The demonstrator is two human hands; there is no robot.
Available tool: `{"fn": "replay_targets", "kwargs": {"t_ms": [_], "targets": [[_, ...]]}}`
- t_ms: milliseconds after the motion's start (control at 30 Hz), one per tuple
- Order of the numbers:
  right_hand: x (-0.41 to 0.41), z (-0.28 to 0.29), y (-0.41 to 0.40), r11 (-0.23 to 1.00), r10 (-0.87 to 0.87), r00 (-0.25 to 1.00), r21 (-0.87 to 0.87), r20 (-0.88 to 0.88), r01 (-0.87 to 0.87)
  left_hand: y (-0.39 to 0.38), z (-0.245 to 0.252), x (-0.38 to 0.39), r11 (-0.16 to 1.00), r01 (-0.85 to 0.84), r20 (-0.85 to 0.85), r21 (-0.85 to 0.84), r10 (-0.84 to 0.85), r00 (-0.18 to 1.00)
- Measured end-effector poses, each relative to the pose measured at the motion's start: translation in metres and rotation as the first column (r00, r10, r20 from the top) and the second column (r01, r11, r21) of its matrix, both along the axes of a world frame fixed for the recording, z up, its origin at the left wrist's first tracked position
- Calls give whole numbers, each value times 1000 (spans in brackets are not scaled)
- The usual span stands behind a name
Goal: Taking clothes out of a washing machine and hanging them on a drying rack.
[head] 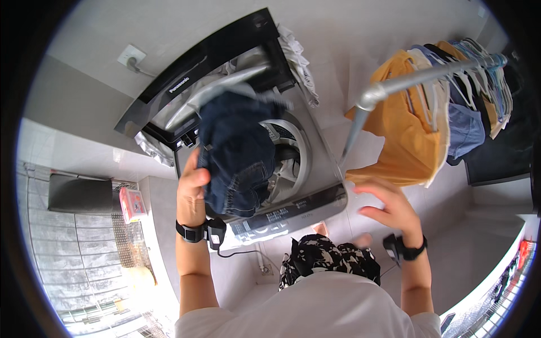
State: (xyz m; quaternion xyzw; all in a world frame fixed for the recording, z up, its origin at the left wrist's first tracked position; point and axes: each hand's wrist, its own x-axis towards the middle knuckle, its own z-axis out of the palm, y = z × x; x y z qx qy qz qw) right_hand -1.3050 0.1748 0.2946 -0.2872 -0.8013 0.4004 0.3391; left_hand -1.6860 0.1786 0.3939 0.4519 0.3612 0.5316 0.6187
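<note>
Dark blue denim clothing, blurred at its top, hangs bunched over the left part of a top-loading Panasonic washing machine. My left hand is at the garment's left edge, with its fingers partly hidden behind the denim, so the grip cannot be made out. Beside the cloth, part of the drum opening shows. The machine's black-framed lid stands raised. My right hand is to the right of the machine's front corner, fingers apart and holding nothing, just below an orange garment.
A metal rail on a slanting pole carries several clothes on hangers at the right. Pale fabric hangs behind the lid. A plug sits in a wall socket. At the left, a pink-and-white package stands by a barred window.
</note>
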Motion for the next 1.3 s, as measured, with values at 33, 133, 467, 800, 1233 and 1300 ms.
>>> {"fn": "replay_targets", "kwargs": {"t_ms": [33, 133, 467, 800, 1233, 1300], "targets": [[3, 12, -8, 997, 62, 998, 41, 1, -62, -22, 11, 33, 995, -43, 29, 92, 41, 999], [33, 30, -55, 976, 76, 995, 207, -59, -62, -74, 36, 153, 987, -26, 346, 161, -32, 938], [329, 32, -199, 963, -228, 575, -269, -786, 14, -129, 16, 495, 818, 481, 381, 316, -574, 725], [592, 52, -267, 855, -519, 288, -494, -805, 160, -121, -52, 800, 752, 305, -400, 584, -60, 914], [805, 12, -197, 817, -564, 55, -566, -824, -108, -39, -173, 1047, 471, 852, -671, 230, -558, 489], [834, 6, -168, 847, -510, 67, -514, -858, -138, -27, -156, 1075, 437, 844, -487, 311, -689, 536]]}}
